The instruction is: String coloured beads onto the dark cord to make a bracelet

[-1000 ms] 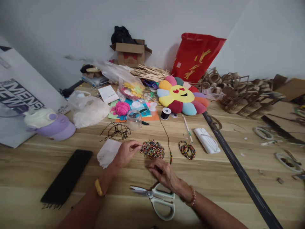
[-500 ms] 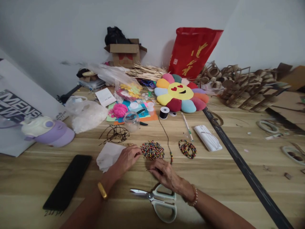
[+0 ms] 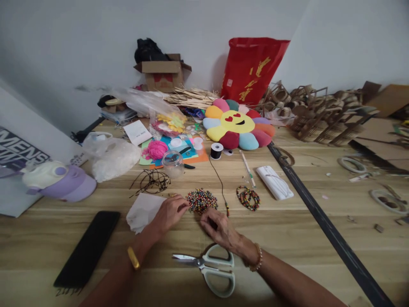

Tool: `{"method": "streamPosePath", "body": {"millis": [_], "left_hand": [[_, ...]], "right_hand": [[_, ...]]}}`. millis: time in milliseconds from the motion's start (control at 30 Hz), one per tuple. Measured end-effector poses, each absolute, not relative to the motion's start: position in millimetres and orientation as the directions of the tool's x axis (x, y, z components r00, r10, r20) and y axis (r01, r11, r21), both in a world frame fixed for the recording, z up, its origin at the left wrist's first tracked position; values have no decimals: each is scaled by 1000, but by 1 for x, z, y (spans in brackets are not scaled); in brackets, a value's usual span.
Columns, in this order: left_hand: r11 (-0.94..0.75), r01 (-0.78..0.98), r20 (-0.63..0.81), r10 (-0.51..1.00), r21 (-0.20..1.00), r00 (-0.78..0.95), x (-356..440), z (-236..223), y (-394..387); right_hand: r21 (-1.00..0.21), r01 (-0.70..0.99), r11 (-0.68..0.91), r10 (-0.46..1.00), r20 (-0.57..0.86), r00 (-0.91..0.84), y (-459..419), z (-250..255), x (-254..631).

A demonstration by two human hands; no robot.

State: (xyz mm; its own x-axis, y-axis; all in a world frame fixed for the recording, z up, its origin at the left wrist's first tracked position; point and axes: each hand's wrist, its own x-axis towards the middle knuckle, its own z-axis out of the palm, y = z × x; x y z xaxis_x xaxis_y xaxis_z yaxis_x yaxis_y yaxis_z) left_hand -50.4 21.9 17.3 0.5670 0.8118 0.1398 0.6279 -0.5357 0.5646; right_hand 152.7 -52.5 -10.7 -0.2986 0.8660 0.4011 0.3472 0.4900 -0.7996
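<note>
A heap of small multicoloured beads (image 3: 202,200) lies on the wooden table between my hands. My left hand (image 3: 171,211) is at the heap's left edge, fingertips pinched together; anything between them is too small to make out. Just below the heap, my right hand (image 3: 219,228) is closed on the black cord (image 3: 220,179), which runs down from a spool (image 3: 216,150). Several beads are strung on the cord where it passes behind this hand. Scissors (image 3: 204,264) with pale handles lie partly spread nearer to me. A coil of strung beads (image 3: 248,198) rests to the right.
White paper (image 3: 143,211) lies under my left wrist, with a black phone (image 3: 87,249) farther left. Black cord pieces (image 3: 150,181), a clear jar (image 3: 173,164) and pink yarn (image 3: 155,150) sit beyond. A flower cushion (image 3: 238,123) and small woven baskets (image 3: 319,119) are at the back.
The camera view has shifted slightly. My right hand has moved up a little, closer to the bead heap. My left hand stays at the heap's left edge, its fingers shifting slightly.
</note>
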Motion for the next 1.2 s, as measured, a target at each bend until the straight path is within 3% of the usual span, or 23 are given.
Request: {"method": "streamPosePath", "body": {"millis": [200, 367, 567, 933, 1200], "left_hand": [[-265, 438, 108, 930, 859, 352, -50, 16, 10], [-47, 248, -50, 926, 968, 373, -45, 9, 6], [84, 162, -152, 873, 983, 464, -40, 0, 1], [50, 217, -160, 835, 975, 526, -46, -6, 2], [26, 270, -180, 806, 963, 564, -46, -4, 3]], "right_hand": [[-803, 350, 482, 872, 400, -283, -52, -14, 151], [-823, 347, 450, 890, 379, -255, -54, -10, 152], [-849, 358, 388, 919, 326, -224, -55, -10, 153], [-877, 352, 327, 926, 223, -303, -58, -5, 150], [-855, 350, 383, 908, 279, -311, -56, -9, 150]]}}
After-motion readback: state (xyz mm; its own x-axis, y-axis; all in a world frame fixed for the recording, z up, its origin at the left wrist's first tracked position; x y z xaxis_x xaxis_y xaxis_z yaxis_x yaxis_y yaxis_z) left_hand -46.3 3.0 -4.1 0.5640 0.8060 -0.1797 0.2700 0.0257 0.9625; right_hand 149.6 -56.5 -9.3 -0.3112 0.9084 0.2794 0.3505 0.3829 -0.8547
